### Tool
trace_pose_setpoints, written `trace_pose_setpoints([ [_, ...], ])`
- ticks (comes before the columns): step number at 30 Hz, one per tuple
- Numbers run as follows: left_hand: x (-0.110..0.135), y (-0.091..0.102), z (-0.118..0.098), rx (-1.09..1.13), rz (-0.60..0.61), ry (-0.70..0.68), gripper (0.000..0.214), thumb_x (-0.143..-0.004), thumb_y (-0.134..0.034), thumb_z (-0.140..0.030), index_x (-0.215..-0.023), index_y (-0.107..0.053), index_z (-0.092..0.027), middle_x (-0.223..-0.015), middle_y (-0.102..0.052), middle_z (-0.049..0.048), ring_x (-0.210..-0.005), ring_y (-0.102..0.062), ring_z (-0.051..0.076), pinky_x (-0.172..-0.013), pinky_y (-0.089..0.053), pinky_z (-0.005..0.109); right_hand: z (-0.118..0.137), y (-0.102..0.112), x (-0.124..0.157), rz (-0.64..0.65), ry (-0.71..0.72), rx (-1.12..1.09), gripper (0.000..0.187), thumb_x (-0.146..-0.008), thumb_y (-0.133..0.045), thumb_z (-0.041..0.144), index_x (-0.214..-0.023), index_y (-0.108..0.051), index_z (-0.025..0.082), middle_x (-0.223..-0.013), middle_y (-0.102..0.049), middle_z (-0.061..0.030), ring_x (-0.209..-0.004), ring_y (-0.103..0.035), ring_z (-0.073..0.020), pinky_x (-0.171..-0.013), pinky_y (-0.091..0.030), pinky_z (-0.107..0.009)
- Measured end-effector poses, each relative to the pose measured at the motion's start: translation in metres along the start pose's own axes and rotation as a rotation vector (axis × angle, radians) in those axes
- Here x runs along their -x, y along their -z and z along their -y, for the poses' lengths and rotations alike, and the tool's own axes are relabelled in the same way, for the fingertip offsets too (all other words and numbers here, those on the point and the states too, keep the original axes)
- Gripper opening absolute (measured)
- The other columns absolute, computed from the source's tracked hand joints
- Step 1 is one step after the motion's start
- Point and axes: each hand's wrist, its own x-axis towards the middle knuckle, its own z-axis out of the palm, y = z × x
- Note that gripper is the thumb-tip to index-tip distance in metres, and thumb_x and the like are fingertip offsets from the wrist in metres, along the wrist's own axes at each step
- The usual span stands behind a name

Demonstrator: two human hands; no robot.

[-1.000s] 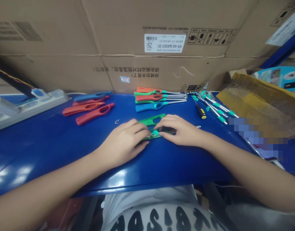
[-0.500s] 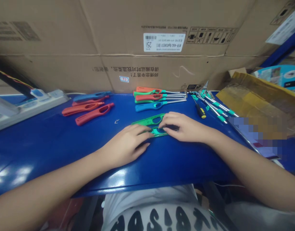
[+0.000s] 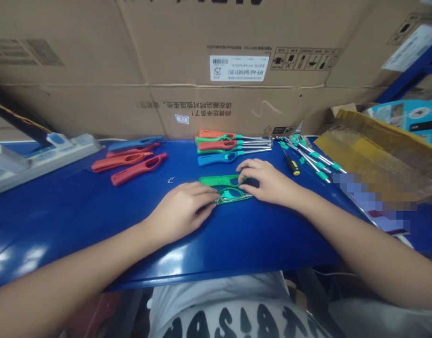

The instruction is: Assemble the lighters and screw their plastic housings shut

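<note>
In front of me on the blue table lies an opened green lighter handle in two halves. The lower half (image 3: 233, 199) holds teal and metal parts; the plain upper half (image 3: 216, 180) lies just behind it. My left hand (image 3: 185, 206) is closed, thumb and fingertips gripping the left end of the lower half. At its right end, my right hand (image 3: 270, 183) is curled, thumb and index finger pinching close to the metal tube; the exact contact is partly hidden. Small loose metal bits (image 3: 171, 180) lie behind my left hand.
Several long lighters (image 3: 219, 158) are stacked at the back. Red, orange and blue handle shells (image 3: 138, 170) lie left, beside a power strip (image 3: 71, 148). To the right are a screwdriver (image 3: 292, 165), metal tubes with teal ends (image 3: 314, 162) and a taped carton (image 3: 370, 150). Cardboard (image 3: 113, 103) stands behind.
My left fingers have drawn together at the lower half's left end. The right hand has shifted slightly, uncovering more of the lower half and its parts.
</note>
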Motion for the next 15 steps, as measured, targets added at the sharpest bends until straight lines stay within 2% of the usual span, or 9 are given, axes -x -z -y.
trace_pose_setpoints([
  [11,0.0028,0.0009,0.0004,-0.144,0.009,-0.067,0.025,-0.1,-0.054,-0.023,-0.11,-0.076,-0.021,-0.114,-0.077,0.0045,-0.099,-0.072,0.026,-0.083,-0.059,0.042,0.005,0.0017,0.0002,0.049,-0.035,0.043,0.004,-0.09,-0.067,0.022,-0.093,-0.065,0.021,-0.113,-0.068,-0.0076,-0.109,-0.062,-0.0267,-0.094,-0.042,-0.042],
  [15,0.0017,0.0023,0.0003,-0.151,0.001,-0.093,0.024,-0.099,-0.055,-0.023,-0.109,-0.077,-0.02,-0.112,-0.077,0.0047,-0.097,-0.072,0.025,-0.082,-0.059,0.04,0.0075,0.0035,-0.0009,0.074,-0.052,0.047,0.004,-0.091,-0.067,0.022,-0.094,-0.066,0.02,-0.115,-0.068,-0.0067,-0.11,-0.062,-0.0259,-0.093,-0.041,-0.041],
])
